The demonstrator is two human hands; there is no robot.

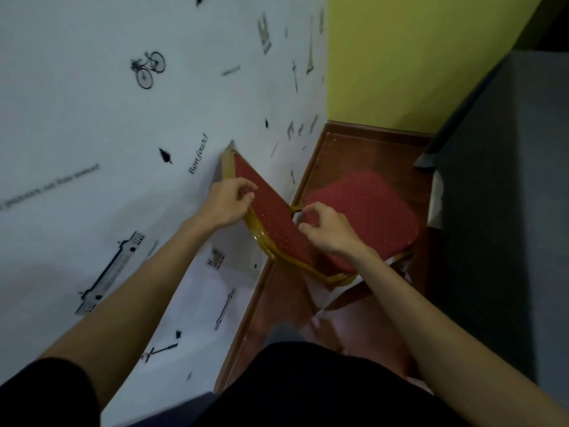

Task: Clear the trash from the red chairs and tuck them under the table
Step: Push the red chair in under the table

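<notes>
Red chair (363,208): backrest close against the printed wall (92,118), seat facing the grey table (508,195). My left hand (228,201) curls on its top rail, right hand (326,229) half-closed, empty. Risk: frame scraping wall when pushed.

Glossy reddish-brown floor (363,155), red chair (366,208) standing on it
</notes>
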